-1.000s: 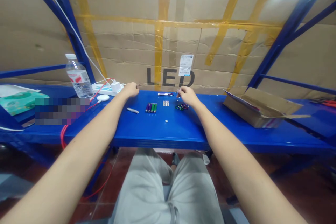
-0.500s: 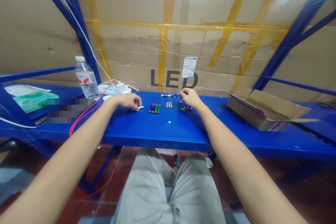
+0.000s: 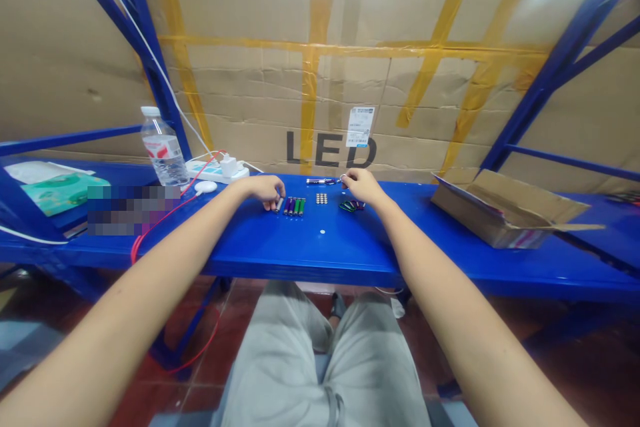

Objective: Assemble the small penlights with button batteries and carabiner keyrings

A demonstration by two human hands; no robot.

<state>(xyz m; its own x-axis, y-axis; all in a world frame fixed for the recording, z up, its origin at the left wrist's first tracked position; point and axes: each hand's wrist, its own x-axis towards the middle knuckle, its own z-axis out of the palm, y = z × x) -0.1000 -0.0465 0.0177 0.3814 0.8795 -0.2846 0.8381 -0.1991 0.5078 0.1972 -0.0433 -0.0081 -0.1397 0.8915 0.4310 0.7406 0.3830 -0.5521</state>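
My left hand (image 3: 270, 193) is closed around a small silver cylinder (image 3: 279, 205), stood at the left end of a row of purple and green metal tubes (image 3: 295, 207). Farther right, my right hand (image 3: 361, 183) pinches a small metal ring (image 3: 343, 177). Beside that ring lies a slim purple-and-silver tube (image 3: 316, 181), seemingly joined to it. Between the hands sit several small round silver pieces (image 3: 321, 199) in neat rows, like button cells. Coloured carabiner clips (image 3: 350, 205) rest just below my right hand.
An open cardboard box (image 3: 500, 213) is on the right of the blue table (image 3: 300, 247). At left are a water bottle (image 3: 164, 150), a power strip (image 3: 215, 170), red cables (image 3: 160, 220) and a green tissue pack (image 3: 65, 193). A tiny white disc (image 3: 323, 231) lies in front.
My left hand has moved right with the silver cylinder, bringing it beside the row of tubes and turning it in line with them. My right hand has stayed at the ring.
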